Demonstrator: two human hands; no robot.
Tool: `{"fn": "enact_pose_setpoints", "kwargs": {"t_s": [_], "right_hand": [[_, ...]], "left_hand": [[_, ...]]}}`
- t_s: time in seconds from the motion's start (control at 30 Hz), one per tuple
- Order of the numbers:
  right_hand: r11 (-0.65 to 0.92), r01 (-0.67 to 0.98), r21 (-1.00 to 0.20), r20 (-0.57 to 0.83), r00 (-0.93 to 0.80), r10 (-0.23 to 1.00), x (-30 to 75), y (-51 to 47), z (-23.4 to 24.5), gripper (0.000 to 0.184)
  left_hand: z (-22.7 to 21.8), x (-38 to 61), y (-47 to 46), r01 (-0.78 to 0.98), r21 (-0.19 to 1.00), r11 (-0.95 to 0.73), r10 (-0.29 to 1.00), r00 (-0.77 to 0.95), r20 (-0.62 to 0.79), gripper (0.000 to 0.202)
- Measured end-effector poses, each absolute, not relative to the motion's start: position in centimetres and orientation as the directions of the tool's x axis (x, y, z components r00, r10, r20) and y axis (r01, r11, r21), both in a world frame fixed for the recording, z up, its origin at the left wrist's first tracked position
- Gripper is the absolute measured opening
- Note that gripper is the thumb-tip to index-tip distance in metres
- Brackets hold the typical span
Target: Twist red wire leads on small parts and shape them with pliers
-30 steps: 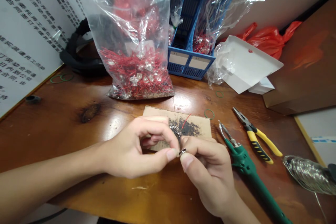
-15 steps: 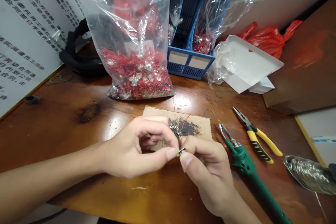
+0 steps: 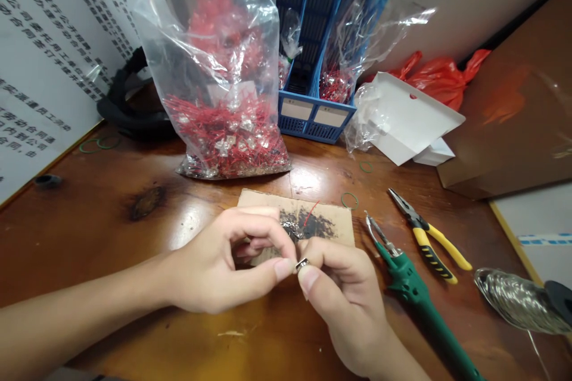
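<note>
Between the thumb and forefinger of my right hand (image 3: 346, 294) is a small shiny metal part (image 3: 302, 264), mostly covered by the fingertips. My left hand (image 3: 232, 262) pinches at the left end of the same part, its thumb and forefinger closed together and its other fingers curled. Both hands hover in front of a cardboard piece (image 3: 342, 217) smeared with black residue. On the cardboard, partly behind my fingers, lies a clump of silvery bits (image 3: 292, 226). A thin red wire (image 3: 311, 213) sticks up beside that clump.
To the right lie a green soldering iron (image 3: 420, 297), yellow-handled pliers (image 3: 429, 238) and a coil of solder wire (image 3: 513, 300). Behind stand a clear bag of red-wired metal parts (image 3: 227, 125) and a blue bin (image 3: 315, 116). A white box (image 3: 413, 119) and a brown carton (image 3: 513, 101) sit back right.
The camera view has shifted slightly, so the bench items appear a little lower and further left. Both hands keep nearly the same pinch; the metal part looks slightly more tilted.
</note>
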State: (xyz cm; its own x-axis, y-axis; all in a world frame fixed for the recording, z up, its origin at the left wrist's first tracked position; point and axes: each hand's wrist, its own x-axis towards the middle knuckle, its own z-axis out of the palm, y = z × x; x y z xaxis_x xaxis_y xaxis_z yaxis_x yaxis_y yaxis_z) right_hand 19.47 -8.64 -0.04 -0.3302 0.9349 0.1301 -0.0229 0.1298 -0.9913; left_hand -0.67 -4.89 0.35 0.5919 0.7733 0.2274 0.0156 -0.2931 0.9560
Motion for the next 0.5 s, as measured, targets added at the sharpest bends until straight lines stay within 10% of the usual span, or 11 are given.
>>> {"fn": "enact_pose_setpoints", "kwargs": {"t_s": [0.5], "right_hand": [[0.245, 0.06, -0.968, 0.219, -0.278, 0.935, 19.16, -8.37, 0.19, 0.034]], "left_hand": [[0.26, -0.57, -4.94, 0.006, 0.959, -0.284, 0.779, 0.584, 0.227, 0.008]]}}
